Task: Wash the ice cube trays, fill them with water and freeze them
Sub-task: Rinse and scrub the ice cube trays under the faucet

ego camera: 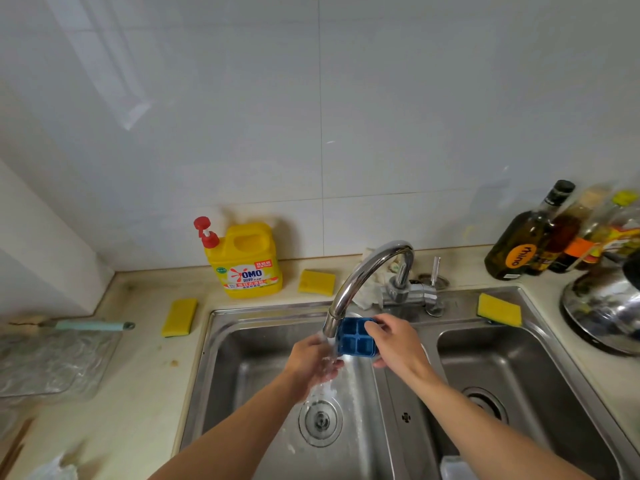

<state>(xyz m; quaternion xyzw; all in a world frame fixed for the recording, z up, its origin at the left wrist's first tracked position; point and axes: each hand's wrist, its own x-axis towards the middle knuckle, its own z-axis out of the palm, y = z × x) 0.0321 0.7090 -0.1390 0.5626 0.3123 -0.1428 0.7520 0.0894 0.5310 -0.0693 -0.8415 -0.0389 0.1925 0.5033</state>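
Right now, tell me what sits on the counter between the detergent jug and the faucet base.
A yellow sponge, then a crumpled white cloth beside the faucet base, in the head view.

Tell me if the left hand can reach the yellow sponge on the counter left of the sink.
Probably yes: the left hand holds nothing under the running water, and only the low sink rim lies between it and the sponge.

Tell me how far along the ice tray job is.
Early, washing stage. Nothing looks finished. In hand: the faucet runs into the sink, the right hand grips the blue ice cube tray beside the stream, the left hand is under it. Left: filling and freezing; no filled tray shows.
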